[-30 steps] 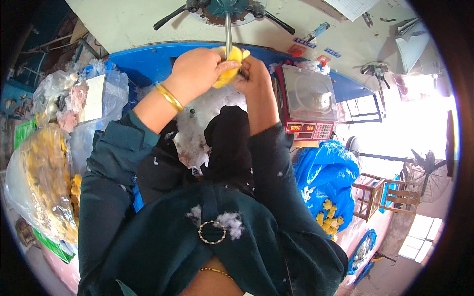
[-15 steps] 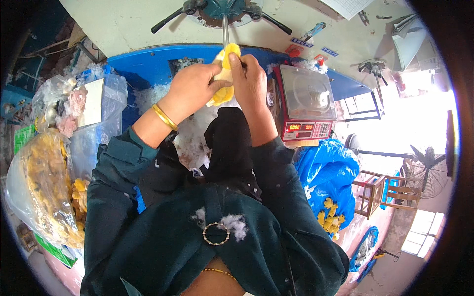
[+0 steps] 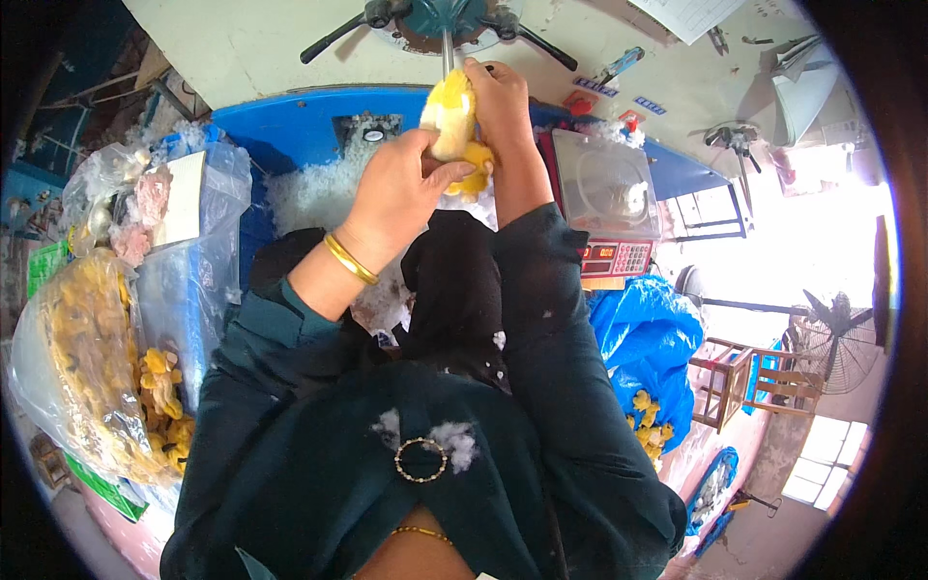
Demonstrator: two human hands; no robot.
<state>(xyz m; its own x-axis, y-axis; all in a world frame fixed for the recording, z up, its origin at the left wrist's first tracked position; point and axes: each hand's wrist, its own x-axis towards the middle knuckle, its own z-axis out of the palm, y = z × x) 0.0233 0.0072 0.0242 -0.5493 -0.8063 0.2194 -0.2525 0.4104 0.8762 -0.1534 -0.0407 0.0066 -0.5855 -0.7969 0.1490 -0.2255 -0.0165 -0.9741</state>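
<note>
A yellow and cream plush toy [image 3: 448, 114] is held up between my two hands, just below the metal filling tube [image 3: 447, 53] of a green machine [image 3: 425, 21]. Its top end meets the lower end of the tube; whether the tube is inside, I cannot tell. My left hand [image 3: 391, 188] pinches the toy's lower part between thumb and fingers. The fingers of my right hand [image 3: 505, 104] close on its upper right side, next to the tube; some of them are hidden. White stuffing fluff [image 3: 314, 193] lies in the blue bin [image 3: 290, 116] beneath.
At the right stands a red scale [image 3: 609, 193], above a blue bag [image 3: 643, 324] with yellow toys [image 3: 652, 430]. Clear plastic bags [image 3: 82, 367] of yellow toys fill the left. Black-handled levers [image 3: 333, 41] flank the tube. A fan [image 3: 836, 333] and wooden chairs [image 3: 725, 382] stand farther right.
My left hand has moved right and slightly down along the toy. My right hand has shifted up and right. The toy has turned, showing more of its side.
</note>
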